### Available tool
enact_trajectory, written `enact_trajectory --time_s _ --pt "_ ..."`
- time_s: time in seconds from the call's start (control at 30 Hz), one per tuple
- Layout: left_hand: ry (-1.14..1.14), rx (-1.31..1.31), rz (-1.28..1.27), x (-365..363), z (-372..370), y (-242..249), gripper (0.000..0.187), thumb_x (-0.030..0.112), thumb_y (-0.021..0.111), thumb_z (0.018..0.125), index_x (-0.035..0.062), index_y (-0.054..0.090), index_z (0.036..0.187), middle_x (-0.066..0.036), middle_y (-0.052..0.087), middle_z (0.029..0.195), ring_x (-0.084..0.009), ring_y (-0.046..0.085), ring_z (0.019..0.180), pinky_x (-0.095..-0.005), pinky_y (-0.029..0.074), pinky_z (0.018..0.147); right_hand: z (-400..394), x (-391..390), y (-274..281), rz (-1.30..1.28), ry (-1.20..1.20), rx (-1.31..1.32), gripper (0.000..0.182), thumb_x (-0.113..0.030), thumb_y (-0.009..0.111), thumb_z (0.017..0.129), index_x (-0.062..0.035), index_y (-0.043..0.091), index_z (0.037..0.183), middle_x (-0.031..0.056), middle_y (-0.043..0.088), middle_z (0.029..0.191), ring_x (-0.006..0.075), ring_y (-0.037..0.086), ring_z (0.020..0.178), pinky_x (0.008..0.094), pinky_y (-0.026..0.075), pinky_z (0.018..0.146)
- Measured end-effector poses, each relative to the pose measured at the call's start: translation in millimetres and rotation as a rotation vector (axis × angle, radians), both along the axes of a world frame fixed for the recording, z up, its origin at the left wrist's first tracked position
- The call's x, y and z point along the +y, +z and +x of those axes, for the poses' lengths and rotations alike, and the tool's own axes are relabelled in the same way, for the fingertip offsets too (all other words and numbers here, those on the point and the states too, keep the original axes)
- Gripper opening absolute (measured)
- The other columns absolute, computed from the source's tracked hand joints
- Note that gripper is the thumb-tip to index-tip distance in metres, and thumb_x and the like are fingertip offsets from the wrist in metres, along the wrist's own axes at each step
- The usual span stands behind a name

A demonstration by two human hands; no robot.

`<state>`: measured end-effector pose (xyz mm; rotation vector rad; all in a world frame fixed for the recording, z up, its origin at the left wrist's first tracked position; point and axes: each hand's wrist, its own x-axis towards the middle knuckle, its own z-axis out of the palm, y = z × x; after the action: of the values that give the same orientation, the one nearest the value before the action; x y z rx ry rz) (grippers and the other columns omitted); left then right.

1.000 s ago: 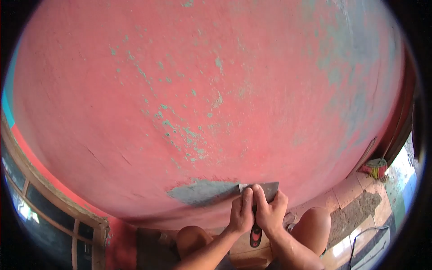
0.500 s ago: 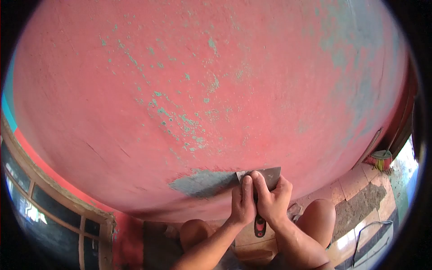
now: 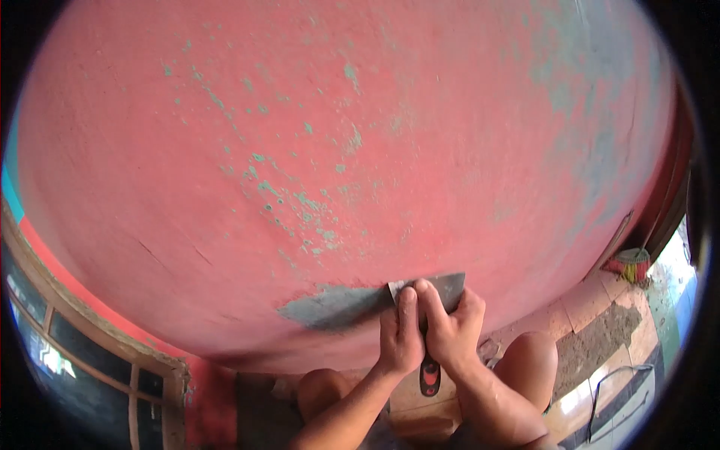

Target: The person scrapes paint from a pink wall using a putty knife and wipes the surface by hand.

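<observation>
Both of my hands grip one putty knife, its wide metal blade up against the pink painted wall. My left hand is closed at the blade's left side, thumb pressed along it. Wrapped around the handle and the right side of the blade is my right hand. Below the hands the black and red handle end sticks out. Just left of the blade lies a scraped grey patch, where the pink paint is off. Part of the blade is hidden behind my fingers.
Chipped spots show green on the wall above. A broom leans at the right by a dark frame. The tiled floor has a rough bare strip and a dark cable. A wood-framed window is at the lower left.
The putty knife and both hands sit very slightly further left and up in the picture. The whole view has shifted a little the same way. Both hands keep their hold.
</observation>
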<state>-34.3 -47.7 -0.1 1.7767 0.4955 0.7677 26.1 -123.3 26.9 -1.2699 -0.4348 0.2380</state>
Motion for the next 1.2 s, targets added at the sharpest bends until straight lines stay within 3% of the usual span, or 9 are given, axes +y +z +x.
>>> enact_trajectory --time_s 0.1,0.2,0.27,0.33,0.4,0.47,0.67,1.13,1.2 --pt "0.053 -0.09 -0.105 -9.3 3.6 -13.5 0.033 0.028 0.042 0.109 0.0026 0.054 0.091 -0.003 0.055 0.087 -0.0126 0.052 0.083 -0.0322 0.044 0.068 9.7 -4.0 -1.2 -0.01 0.026 -0.07 0.021 -0.014 0.067 0.092 0.0046 0.065 0.082 0.001 0.06 0.063 0.005 0.048 0.063 0.028 0.044 0.054" --pt "0.086 -0.247 -0.056 -3.7 15.4 -78.7 0.034 0.027 0.042 0.108 -0.0019 0.06 0.109 -0.01 0.064 0.105 -0.0156 0.058 0.101 -0.033 0.047 0.085 6.2 9.3 -46.8 0.166 -0.145 -0.087 0.018 -0.012 0.069 0.089 0.0037 0.067 0.081 -0.0014 0.064 0.07 0.0064 0.055 0.066 0.0256 0.047 0.059" --pt "0.037 -0.033 0.063 -16.9 -1.4 -36.4 0.05 0.048 0.034 0.107 0.004 0.05 0.124 -0.015 0.052 0.12 -0.0282 0.051 0.112 -0.0418 0.038 0.102 -9.1 -7.8 -9.9 0.094 -0.044 0.024 0.021 -0.015 0.069 0.091 0.0047 0.068 0.086 0.0038 0.067 0.073 0.0096 0.058 0.069 0.0283 0.049 0.062" --pt "0.066 -0.072 0.16 -7.9 0.1 -17.0 0.047 0.046 0.034 0.107 0.0041 0.05 0.121 -0.014 0.052 0.117 -0.029 0.051 0.109 -0.0427 0.039 0.1 -9.0 -15.1 8.5 0.08 0.04 0.031 0.029 -0.024 0.069 0.092 0.0048 0.07 0.097 0.0134 0.071 0.082 0.0174 0.065 0.078 0.0346 0.054 0.07" --pt "0.095 -0.172 0.145 -10.3 2.9 -16.2 0.048 0.044 0.034 0.107 0.0039 0.051 0.128 -0.017 0.057 0.118 -0.033 0.056 0.103 -0.0448 0.044 0.092 -7.3 -13.2 26.5 0.064 0.02 -0.009 0.026 -0.02 0.068 0.092 0.0056 0.069 0.09 0.0078 0.068 0.076 0.0132 0.061 0.073 0.0313 0.051 0.065" --pt "0.011 -0.187 -0.178 6.0 -2.8 -26.9 0.039 0.03 0.04 0.109 -0.0021 0.062 0.105 -0.006 0.065 0.095 -0.0116 0.058 0.094 -0.0307 0.048 0.08 -14.7 7.3 21.3 0.068 -0.02 0.001 0.02 -0.012 0.069 0.09 0.0046 0.067 0.079 -0.0011 0.064 0.067 0.0051 0.054 0.064 0.025 0.045 0.056" --pt "0.053 -0.124 -0.052 -10.0 -7.6 3.7 0.04 0.031 0.04 0.109 0.0009 0.055 0.088 0.003 0.048 0.075 -0.0074 0.048 0.075 -0.0299 0.042 0.062 -3.4 -0.2 2.2 -0.011 0.013 0.029 0.024 -0.016 0.07 0.091 0.0053 0.065 0.08 0.0006 0.063 0.065 0.0061 0.054 0.063 0.0264 0.046 0.055" --pt "0.051 -0.137 -0.04 -15.5 1.0 0.8 0.04 0.031 0.037 0.109 0.0005 0.058 0.094 0.001 0.055 0.079 -0.0063 0.051 0.078 -0.027 0.043 0.065 0.8 -0.5 -7.4 0.031 0.01 0.074 0.023 -0.016 0.07 0.091 0.0064 0.068 0.084 0.0021 0.067 0.07 0.005 0.056 0.068 0.0258 0.048 0.06" --pt "0.029 -0.083 -0.163 -13.7 -2.3 5.3 0.046 0.038 0.034 0.109 -0.0003 0.061 0.108 -0.003 0.061 0.102 -0.0122 0.056 0.098 -0.0296 0.046 0.086 1.4 -0.2 -0.7 0.033 0.029 0.051 0.023 -0.016 0.07 0.091 0.0067 0.068 0.084 0.002 0.067 0.07 0.0046 0.055 0.068 0.0256 0.048 0.059"
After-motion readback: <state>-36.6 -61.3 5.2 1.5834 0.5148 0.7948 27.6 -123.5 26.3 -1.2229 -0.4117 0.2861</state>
